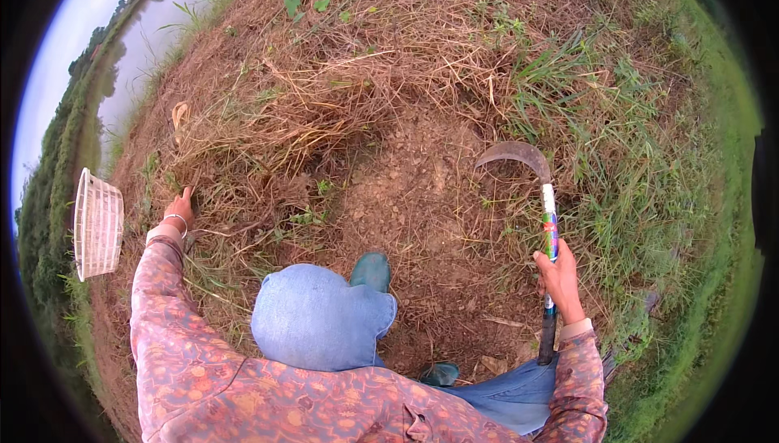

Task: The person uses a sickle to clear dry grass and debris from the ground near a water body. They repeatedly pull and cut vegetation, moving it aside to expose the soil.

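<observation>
My right hand (561,279) is wrapped around the handle of a sickle (550,221). Its curved, brownish metal blade (522,152) points left, above bare soil and the edge of some grass. Colourful wrapping with writing covers part of the handle, and the dark lower end reaches my jeans. Out to the left, my left hand (180,210) is down at a heap of dry cut grass (304,120). One finger points forward; the other fingers are mostly hidden, so I cannot tell whether they hold any stems. A white plastic basket (99,224) stands to the left of that hand.
Bare soil (414,181) lies ahead of my green boot (371,271). Green grass (614,199) grows on the right, and dry straw (414,23) covers the ground farther ahead. A pale dry husk or leaf (180,115) lies near the heap. Water (146,41) borders the bank at upper left.
</observation>
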A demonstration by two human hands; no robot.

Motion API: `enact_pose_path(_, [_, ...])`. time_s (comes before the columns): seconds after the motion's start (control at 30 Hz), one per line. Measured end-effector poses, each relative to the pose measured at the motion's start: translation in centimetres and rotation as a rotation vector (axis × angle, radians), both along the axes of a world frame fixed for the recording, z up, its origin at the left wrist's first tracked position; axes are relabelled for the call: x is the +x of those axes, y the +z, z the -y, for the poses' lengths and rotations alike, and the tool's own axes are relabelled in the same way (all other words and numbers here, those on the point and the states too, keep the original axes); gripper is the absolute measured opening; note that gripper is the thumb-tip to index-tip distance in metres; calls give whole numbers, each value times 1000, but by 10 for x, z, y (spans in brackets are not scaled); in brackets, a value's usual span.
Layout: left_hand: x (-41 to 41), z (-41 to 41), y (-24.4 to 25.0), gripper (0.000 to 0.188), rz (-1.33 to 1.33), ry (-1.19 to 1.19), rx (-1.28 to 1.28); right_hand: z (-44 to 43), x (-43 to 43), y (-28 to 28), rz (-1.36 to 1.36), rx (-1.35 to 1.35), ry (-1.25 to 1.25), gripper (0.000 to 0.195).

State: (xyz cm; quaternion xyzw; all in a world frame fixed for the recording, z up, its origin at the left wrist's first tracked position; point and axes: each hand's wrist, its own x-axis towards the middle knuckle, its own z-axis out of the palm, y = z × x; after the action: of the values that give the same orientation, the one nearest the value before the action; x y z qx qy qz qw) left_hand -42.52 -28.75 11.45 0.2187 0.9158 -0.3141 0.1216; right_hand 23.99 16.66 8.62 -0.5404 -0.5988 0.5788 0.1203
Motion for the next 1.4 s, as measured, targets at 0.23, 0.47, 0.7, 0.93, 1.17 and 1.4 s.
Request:
enact_pose_path(0.23, [-22,-174,161,41,475,120,-122,-2,-2,-11,-162,-305,-114,25])
enact_pose_path(0.47, [143,-434,90,35,-198,-913,630,1,-3,4,-513,-679,-419,25])
enact_pose_path(0.7, [230,-471,-42,109,84,-1105,21,84,12,36,-185,-735,-354,28])
enact_pose_path(0.93, [119,-434,-46,36,-190,-729,326,30,-60,69,-285,-29,-248,34])
enact_pose_path(1.17, [114,-421,-39,22,-135,-703,574,13,-203,-51,-361,15,-168,17])
enact_pose_path(1.4, [37,-373,-47,32,95,-203,928,95,-158,-51,-228,-274,8,19])
